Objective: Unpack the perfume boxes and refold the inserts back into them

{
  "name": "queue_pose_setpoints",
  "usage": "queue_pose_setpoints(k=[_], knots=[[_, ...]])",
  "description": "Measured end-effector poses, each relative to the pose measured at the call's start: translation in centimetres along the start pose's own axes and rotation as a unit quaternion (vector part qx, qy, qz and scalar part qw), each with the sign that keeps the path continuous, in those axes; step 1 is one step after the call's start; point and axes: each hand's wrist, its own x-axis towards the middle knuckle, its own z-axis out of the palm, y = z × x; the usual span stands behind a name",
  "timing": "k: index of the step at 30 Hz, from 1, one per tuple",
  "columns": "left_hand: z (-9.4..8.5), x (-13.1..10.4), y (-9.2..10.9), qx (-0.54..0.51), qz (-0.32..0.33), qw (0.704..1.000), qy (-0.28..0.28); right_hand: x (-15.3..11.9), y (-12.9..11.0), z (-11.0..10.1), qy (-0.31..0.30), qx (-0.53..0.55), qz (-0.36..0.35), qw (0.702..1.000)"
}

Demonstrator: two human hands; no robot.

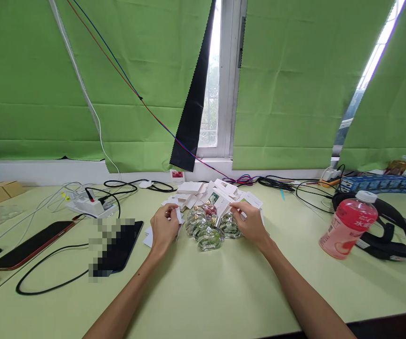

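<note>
A cluster of small clear glass bottles [209, 238] sits on the table between my hands, several with a greenish tint and one reddish at the back. My left hand [164, 229] is at the left of the cluster, its fingers curled together beside some white paper pieces [148, 237]; what they hold, if anything, is hidden. To the right, my right hand [250, 223] has its thumb and forefinger pinched near the edge of a white card [220, 203], above the rightmost bottle. Behind the bottles lies a loose heap of small white boxes [190, 187] and cards.
A pink drink bottle [347, 226] and a black headset [388, 240] stand at the right. On the left lie a dark tablet [127, 245], a red-edged phone [33, 244] and a white power strip [92, 205] with cables. Black cables [275, 182] run along the back.
</note>
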Motion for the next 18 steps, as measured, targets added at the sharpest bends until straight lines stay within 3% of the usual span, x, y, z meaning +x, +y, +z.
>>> queue_pose_setpoints(k=[5, 11, 15, 18], knots=[[-0.5, -0.1, 0.6, 0.001, 0.027, 0.999, 0.047, 0.1, -0.2, 0.0, 0.006, 0.001, -0.001, 1.000], [-0.8, -0.5, 1.1, -0.002, 0.106, 0.983, 0.147, 0.0, -0.3, 0.0, 0.015, 0.007, -0.004, 1.000], [-0.7, -1.0, 1.4, -0.013, 0.188, 0.960, 0.209, -0.1, -0.5, 0.1, 0.017, 0.017, -0.001, 1.000], [-0.7, -1.6, 1.8, -0.027, 0.285, 0.927, 0.241, -0.3, -1.4, 0.2, 0.022, 0.024, -0.002, 0.999]])
